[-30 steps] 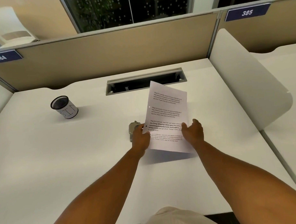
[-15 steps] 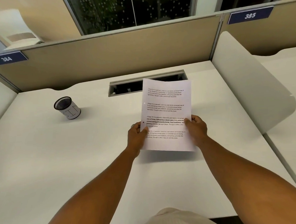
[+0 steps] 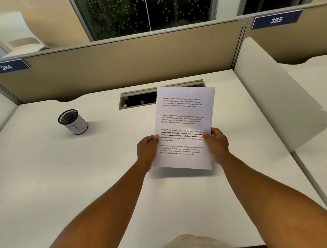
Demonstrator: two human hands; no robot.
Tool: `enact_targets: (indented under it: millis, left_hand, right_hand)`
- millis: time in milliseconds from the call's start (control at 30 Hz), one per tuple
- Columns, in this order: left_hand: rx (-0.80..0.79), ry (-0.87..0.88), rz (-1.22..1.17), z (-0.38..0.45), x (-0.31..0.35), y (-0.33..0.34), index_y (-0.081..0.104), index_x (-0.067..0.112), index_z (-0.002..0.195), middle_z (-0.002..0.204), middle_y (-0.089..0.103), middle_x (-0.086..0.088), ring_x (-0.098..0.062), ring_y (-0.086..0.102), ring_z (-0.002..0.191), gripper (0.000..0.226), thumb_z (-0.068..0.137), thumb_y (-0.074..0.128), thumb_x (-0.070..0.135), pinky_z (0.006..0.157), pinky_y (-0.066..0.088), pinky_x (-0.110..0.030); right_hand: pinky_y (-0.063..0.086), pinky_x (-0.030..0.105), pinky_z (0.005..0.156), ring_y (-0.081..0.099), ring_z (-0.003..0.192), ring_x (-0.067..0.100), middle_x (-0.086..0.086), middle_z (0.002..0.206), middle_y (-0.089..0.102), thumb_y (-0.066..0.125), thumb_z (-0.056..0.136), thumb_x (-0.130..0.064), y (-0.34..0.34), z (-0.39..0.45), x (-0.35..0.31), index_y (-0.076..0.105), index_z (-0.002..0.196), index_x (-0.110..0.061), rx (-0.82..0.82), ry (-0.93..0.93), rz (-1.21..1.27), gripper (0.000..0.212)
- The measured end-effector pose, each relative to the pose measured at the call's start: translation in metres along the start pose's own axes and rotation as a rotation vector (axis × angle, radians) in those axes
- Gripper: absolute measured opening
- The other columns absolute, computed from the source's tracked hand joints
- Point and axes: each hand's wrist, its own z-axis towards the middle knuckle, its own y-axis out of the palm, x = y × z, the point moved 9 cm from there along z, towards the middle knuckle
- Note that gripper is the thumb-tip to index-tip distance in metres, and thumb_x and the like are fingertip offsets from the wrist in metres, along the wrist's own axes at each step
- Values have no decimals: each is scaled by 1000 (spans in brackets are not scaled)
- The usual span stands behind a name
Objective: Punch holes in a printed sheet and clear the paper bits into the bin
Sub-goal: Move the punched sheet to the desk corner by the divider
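Note:
A white printed sheet (image 3: pixel 183 123) with several text paragraphs is held tilted up above the desk, facing me. My left hand (image 3: pixel 147 149) pinches its left edge and my right hand (image 3: pixel 216 145) pinches its right edge, both at mid-height. A small punched hole shows near the sheet's left edge. A black mesh cup labelled BIN (image 3: pixel 73 122) stands on the desk to the far left. The hole punch is hidden behind the sheet and my left hand.
The white desk (image 3: pixel 68 173) ends at a beige partition (image 3: pixel 119 62) at the back, with an open cable slot (image 3: pixel 137 99) behind the sheet. A white curved divider (image 3: pixel 280 101) borders the right side. My lap shows at the bottom edge.
Both hands have lifted the sheet off the punch and raised it to face me, squaring it up. The punch, visible a second ago by my left hand, is now hidden.

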Motion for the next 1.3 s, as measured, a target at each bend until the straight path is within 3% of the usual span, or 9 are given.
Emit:
enact_targets:
  millis: [133,300,633,833,967,1033,1100,1167,1300]
  left_hand:
    - [-11,8,10,8,12,1,72,17,103,104,75,0,-22,71,93,21,92,64,34,87,59,-44]
    - [-25,41,26,20,29,1,74,21,95,100,77,3,-24,72,96,18,87,66,36,93,57,-48]
    - [-30,76,30,27,43,4,73,16,100,103,76,-2,-22,72,94,20,93,66,32,81,58,-35]
    - [-69,27,57,26,33,14,74,15,98,99,77,-4,-25,73,93,18,92,66,30,89,59,-45]
    - [-115,-8,94,29,25,24,75,19,90,101,75,-16,-27,66,83,8,89,68,23,93,54,-55]
    - [-117,-14,114,32,25,29,76,19,91,101,74,-18,-24,64,79,9,88,69,22,91,56,-50]
    - [-117,-14,141,32,26,35,77,19,98,90,76,-13,-19,60,69,15,86,68,21,75,58,-36]
    - [-115,-15,158,33,30,43,78,18,100,77,73,-2,-15,55,60,19,84,69,20,65,50,-27]
    - [-86,-33,161,38,30,65,74,26,81,78,74,2,-14,60,64,12,84,72,15,78,57,-29]
  right_hand:
    - [56,43,89,68,95,27,3,104,72,62,89,-17,-1,6,4,63,104,-19,-31,-4,2,14]
    - [55,48,90,69,96,26,1,103,73,64,87,-21,-1,11,6,64,102,-22,-80,-9,-45,15]
    - [56,43,88,68,92,26,3,101,73,63,89,-15,1,8,6,64,101,-19,-115,-19,-67,13]
    - [56,39,85,67,89,24,4,103,71,61,90,-17,-7,16,4,63,108,-15,-80,-11,-88,18]
    - [55,39,85,66,90,26,6,103,71,61,90,-16,-13,25,2,63,107,-14,-52,-9,-103,18]
    - [55,39,85,65,88,25,8,102,71,60,89,-15,-18,30,1,63,105,-14,-33,-5,-121,16]
    - [55,37,82,64,88,25,7,100,69,58,89,-15,-24,34,-2,63,103,-15,0,-6,-165,15]
    - [49,31,74,62,87,24,4,96,67,54,88,-14,-30,40,-5,63,103,-13,43,3,-209,18]
    - [42,27,74,60,92,25,6,102,66,46,88,-10,-43,53,-9,64,109,-10,114,8,-272,28]
